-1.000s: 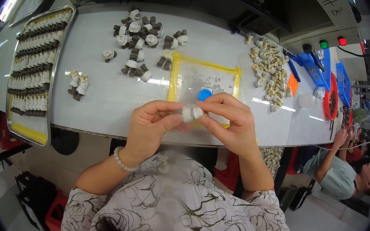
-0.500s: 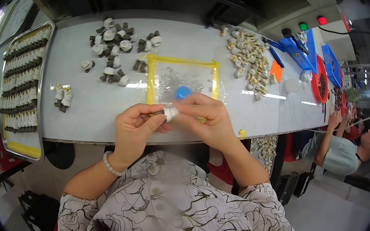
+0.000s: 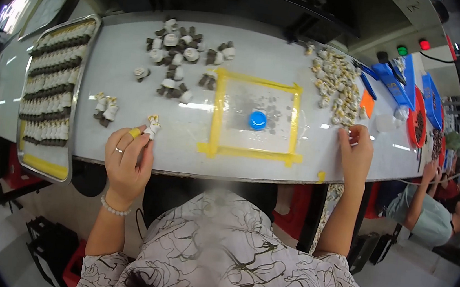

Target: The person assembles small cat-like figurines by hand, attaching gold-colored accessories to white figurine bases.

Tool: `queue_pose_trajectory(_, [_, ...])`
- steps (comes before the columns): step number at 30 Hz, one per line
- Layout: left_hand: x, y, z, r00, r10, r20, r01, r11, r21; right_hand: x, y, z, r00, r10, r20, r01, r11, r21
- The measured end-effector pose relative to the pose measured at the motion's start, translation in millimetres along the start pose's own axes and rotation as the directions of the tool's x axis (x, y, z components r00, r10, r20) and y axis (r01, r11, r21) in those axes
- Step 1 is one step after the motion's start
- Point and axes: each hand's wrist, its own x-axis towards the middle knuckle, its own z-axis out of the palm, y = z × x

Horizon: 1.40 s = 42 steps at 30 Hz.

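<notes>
Near the table's (image 3: 183,129) front edge the left hand (image 3: 128,159) pinches a white figurine (image 3: 153,127), long axis pointing away from that edge, while the right hand (image 3: 357,151), grip unclear, is beside the small-piece pile (image 3: 336,85)

Taped sheet (image 3: 217,113): cap (image 3: 257,120) on it, small-piece heap (image 3: 335,87) right, part cluster (image 3: 177,57) behind-left, tray (image 3: 44,166) (figurine rows (image 3: 48,97) inside) far left.

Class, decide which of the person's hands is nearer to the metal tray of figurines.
Left. The left hand is right of the tray, apart from it; the right hand is farther right, beyond the yellow-taped square, by the heap of small pieces.
</notes>
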Motion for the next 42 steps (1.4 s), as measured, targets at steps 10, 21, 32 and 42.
queue_pose_trajectory(10, [1, -21, -11, 0.976, -0.167, -0.137, 0.197, 0.948, 0.251, -11, -31, 11, 0.984, -0.012, 0.178, -0.124, 0.669, 0.732])
queue_pose_trajectory(21, [63, 7, 22, 0.98, -0.191, 0.05, 0.19, 0.982, 0.023, -20, -99, 22, 0.901, -0.363, 0.238, 0.22, 0.854, 0.471])
queue_pose_trajectory(32, [56, 7, 25, 0.848, -0.421, 0.321, 0.525, 0.598, -0.605, -18, -91, 22, 0.881, -0.372, 0.291, 0.14, 0.795, 0.591])
queue_pose_trajectory(42, [37, 53, 47, 0.608, -0.279, 0.743, 0.609, -0.437, -0.662, -20, -80, 31, 0.888, -0.427, 0.168, 0.318, 0.837, 0.446])
